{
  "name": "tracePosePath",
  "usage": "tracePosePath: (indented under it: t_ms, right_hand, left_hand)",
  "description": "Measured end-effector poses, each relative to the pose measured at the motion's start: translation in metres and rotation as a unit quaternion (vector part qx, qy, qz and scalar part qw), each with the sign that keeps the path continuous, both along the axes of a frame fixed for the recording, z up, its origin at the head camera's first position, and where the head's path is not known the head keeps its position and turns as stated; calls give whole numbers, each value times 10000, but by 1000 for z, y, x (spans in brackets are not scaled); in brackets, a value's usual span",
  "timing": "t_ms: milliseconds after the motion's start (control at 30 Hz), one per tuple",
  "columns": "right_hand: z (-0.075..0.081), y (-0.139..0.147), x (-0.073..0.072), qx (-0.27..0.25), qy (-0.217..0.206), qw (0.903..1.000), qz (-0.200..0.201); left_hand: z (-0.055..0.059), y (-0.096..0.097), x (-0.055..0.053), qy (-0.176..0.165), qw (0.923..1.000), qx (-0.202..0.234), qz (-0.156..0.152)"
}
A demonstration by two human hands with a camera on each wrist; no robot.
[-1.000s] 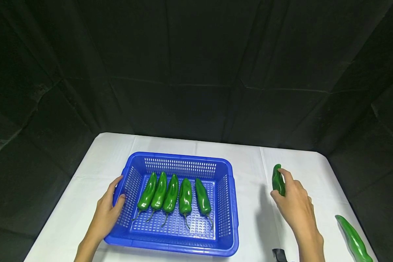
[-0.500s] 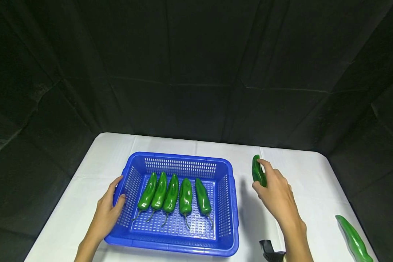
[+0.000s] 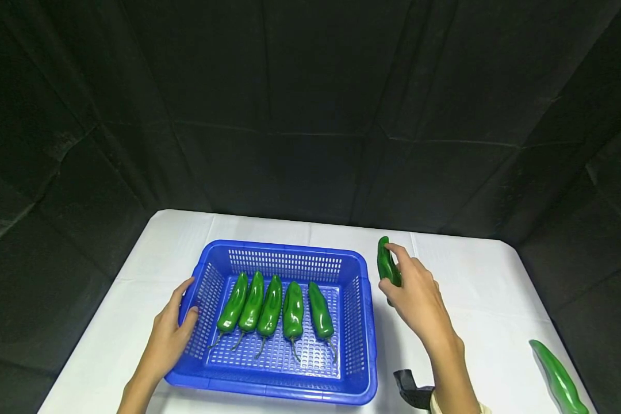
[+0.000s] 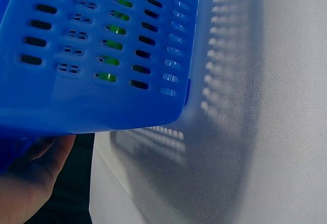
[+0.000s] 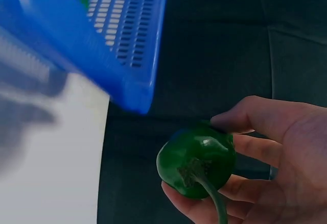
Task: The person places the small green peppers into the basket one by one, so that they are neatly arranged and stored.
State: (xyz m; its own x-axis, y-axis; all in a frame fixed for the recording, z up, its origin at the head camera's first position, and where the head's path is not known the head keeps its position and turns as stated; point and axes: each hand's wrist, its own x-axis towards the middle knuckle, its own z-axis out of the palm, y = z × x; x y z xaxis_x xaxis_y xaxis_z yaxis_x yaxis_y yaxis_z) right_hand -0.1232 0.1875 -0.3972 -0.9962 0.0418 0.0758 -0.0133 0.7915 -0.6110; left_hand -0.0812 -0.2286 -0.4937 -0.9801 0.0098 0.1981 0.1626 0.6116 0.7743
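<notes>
My right hand point(image 3: 419, 296) holds a green chili pepper point(image 3: 385, 261) between thumb and fingers, just right of a blue plastic basket point(image 3: 370, 345). Seen from the right wrist, the pepper point(image 5: 196, 163) points its curved stem toward the camera, and the fingers wrap its far side. On the basket's left side, my left hand point(image 3: 165, 330) grips the rim, thumb inside and fingers outside. Several green chili peppers point(image 3: 271, 307) lie side by side on the basket floor, stems toward me. The left wrist view shows the slotted basket wall point(image 4: 102, 96) with green showing through the holes.
Another green chili pepper point(image 3: 561, 379) lies by the right edge of the white-covered table point(image 3: 491, 322). Dark cloth point(image 3: 310, 115) hangs behind and at both sides. A black wrist mount point(image 3: 413, 391) is on the right forearm.
My right hand has carried its chili pepper leftward, from the table's right side to close beside the basket. My left hand, the basket and the peppers in it stay in place.
</notes>
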Motion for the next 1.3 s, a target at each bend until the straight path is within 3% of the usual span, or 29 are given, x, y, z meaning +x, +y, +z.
tracePosePath:
  t_ms: [233, 533, 1067, 1300]
  right_hand:
    - [1, -20, -8, -306, 89, 9989, 340]
    - [0, -43, -16, -477, -246, 9951, 831]
    - [-23, -77, -19, 159, -763, 9909, 1098]
    - [-33, -85, -25, 252, -1296, 9856, 1061]
  left_hand:
    - [-1, 0, 0, -16, 10000, 8, -3]
    - [1, 0, 0, -49, 10000, 8, 28]
    - [3, 1, -1, -171, 9998, -2, 33]
    - [2, 1, 0, -156, 9999, 43, 3]
